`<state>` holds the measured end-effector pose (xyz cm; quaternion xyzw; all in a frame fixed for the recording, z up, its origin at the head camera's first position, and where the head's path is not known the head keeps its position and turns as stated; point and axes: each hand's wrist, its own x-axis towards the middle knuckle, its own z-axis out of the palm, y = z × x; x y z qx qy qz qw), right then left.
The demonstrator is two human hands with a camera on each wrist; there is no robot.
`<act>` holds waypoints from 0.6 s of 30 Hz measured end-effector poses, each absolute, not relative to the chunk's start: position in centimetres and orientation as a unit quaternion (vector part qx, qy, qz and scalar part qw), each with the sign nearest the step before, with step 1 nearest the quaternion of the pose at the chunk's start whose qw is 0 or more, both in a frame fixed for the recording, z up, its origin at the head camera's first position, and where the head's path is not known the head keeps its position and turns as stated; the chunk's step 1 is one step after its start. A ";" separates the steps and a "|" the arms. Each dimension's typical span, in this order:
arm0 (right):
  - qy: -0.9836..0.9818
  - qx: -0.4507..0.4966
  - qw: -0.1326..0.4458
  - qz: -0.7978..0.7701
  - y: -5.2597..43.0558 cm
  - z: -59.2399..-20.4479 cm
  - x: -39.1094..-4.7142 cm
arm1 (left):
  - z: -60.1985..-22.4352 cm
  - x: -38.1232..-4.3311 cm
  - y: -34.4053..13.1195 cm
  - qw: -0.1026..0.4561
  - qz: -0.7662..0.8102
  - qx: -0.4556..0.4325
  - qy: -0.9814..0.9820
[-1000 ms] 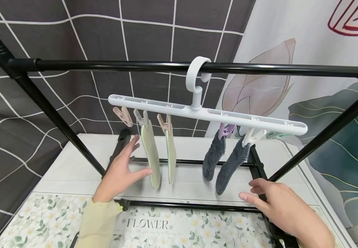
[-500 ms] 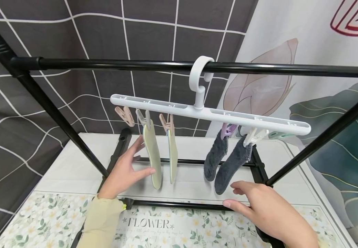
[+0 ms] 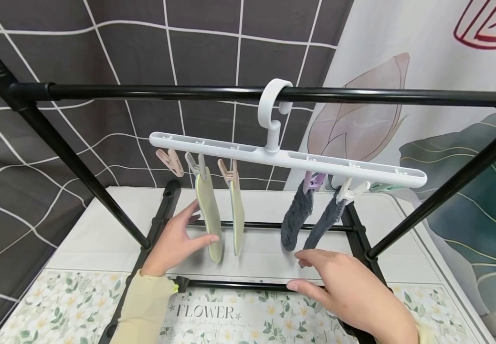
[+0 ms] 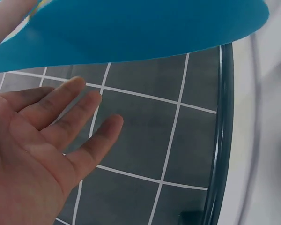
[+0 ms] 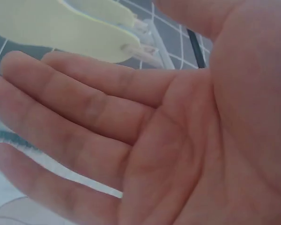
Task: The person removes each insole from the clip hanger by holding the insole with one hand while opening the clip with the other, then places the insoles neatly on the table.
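Note:
A white clip hanger point(image 3: 217, 147) hangs by its hook from a black bar. Two pale yellow-green insoles, a left one point(image 3: 208, 215) and one beside it point(image 3: 237, 215), dangle from clothespins on its left half. My left hand point(image 3: 174, 246) is spread at the left insole, thumb overlapping its lower edge; the left wrist view shows the insole's blue underside point(image 4: 145, 33) above the fingers. On the right half, two fuzzy dark grey socks hang, one under a purple clothespin point(image 3: 313, 180) and one under a white clothespin point(image 3: 351, 190). My right hand point(image 3: 346, 286), fingers extended, covers the right sock's toe in the head view.
The black rack's top bar point(image 3: 153, 91) and slanted legs frame the work. Its lower bars stand on a white surface with a floral mat point(image 3: 76, 301). An unused pink clothespin point(image 3: 170, 162) hangs at the hanger's left end. Behind are a grid-patterned dark cloth point(image 3: 136, 57) and a printed curtain.
My right hand has moved left from beside the rack's right leg to the right sock's toe. My left hand has shifted slightly right, closer to the left insole. The hanging things stay put.

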<state>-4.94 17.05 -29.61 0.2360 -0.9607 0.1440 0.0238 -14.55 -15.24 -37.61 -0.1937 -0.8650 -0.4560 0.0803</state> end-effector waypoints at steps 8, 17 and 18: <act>-0.941 0.259 0.115 0.185 15.2 -29.5 -5.7 | -37.9 -14.4 -15.1 0.075 -0.456 -0.179 -0.868; -0.877 0.361 0.186 0.256 12.7 -29.9 -7.7 | -37.9 -14.8 -14.8 0.063 -0.481 -0.201 -0.851; -0.868 0.372 0.195 0.264 12.4 -29.9 -7.8 | -37.9 -14.9 -14.8 0.059 -0.492 -0.207 -0.844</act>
